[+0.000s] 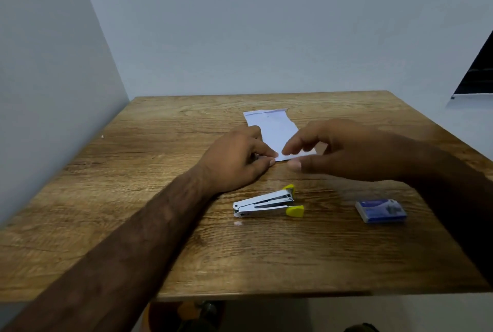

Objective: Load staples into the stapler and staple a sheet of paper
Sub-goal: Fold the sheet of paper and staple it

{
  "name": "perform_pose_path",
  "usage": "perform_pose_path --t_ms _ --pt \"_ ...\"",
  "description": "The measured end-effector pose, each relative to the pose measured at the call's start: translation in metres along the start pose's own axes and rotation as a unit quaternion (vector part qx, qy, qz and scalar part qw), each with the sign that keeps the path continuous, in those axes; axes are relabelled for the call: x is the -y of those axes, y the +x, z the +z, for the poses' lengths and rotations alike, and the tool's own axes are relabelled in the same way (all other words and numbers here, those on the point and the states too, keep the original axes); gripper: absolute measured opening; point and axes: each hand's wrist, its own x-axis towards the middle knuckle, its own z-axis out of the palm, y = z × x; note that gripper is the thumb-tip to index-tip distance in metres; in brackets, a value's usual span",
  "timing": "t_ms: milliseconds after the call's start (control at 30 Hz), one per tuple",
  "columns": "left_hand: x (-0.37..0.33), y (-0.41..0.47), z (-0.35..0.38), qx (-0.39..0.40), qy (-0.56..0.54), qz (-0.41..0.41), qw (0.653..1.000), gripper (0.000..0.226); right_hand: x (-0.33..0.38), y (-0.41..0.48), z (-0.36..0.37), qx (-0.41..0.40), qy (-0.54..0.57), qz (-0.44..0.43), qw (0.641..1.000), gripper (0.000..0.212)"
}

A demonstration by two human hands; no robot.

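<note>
Stapler [266, 205], silver metal with yellow plastic ends, lying on the brown wood-grain table [160, 225] toward its near edge, yellow ends turned to the right.

From the left: plain grey-white wall [48, 78] along the left side of the table. Then the left hand [234, 161], its forearm stretched in from the near left corner, wrist down on the wood just beside the left end of the stapler. Thumb and forefinger pressed together, pinching the near left corner of the white rectangular sheet of paper [274, 129]; other fingers curled under. Paper flat on the table behind the stapler, its near edge partly covered by both hands. Next, the right hand [346, 153], over the near right corner of the paper and somewhat blurred; fingers spread and gently bent, gripping nothing. Not possible to tell whether these fingertips touch the sheet. Further right, small blue box of staples [380, 210], flat on the table, level with the stapler and well apart from it. At the far right edge, dark window opening [477, 70].

Stapler on the near side of all the fingers, apart from every fingertip, nearest to the left wrist.

Counted: one stapler, one sheet, one box, two hands.
</note>
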Motion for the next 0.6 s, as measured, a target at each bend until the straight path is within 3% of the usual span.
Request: perform_pose_path --t_ms 133,200,400,533,600 --pt "0.001 -0.001 0.002 -0.008 -0.015 -0.005 1.000 0.021 0.012 -0.017 0.010 0.121 -0.010 -0.021 0.992 0.076" --pt "0.002 -0.002 0.003 -0.020 -0.020 -0.007 1.000 0.020 0.012 -0.020 0.019 0.131 -0.023 -0.035 0.991 0.075" --pt "0.001 -0.003 0.005 -0.032 -0.015 -0.007 0.999 0.019 0.010 -0.021 0.034 0.041 -0.052 -0.063 0.996 0.048" --pt "0.001 -0.003 0.004 -0.028 -0.009 -0.007 1.000 0.019 0.010 -0.020 0.034 0.007 0.007 -0.050 0.999 0.041" --pt "-0.001 -0.003 0.003 -0.025 0.002 -0.009 1.000 0.019 0.009 -0.022 0.029 -0.024 0.089 -0.036 0.995 0.042"
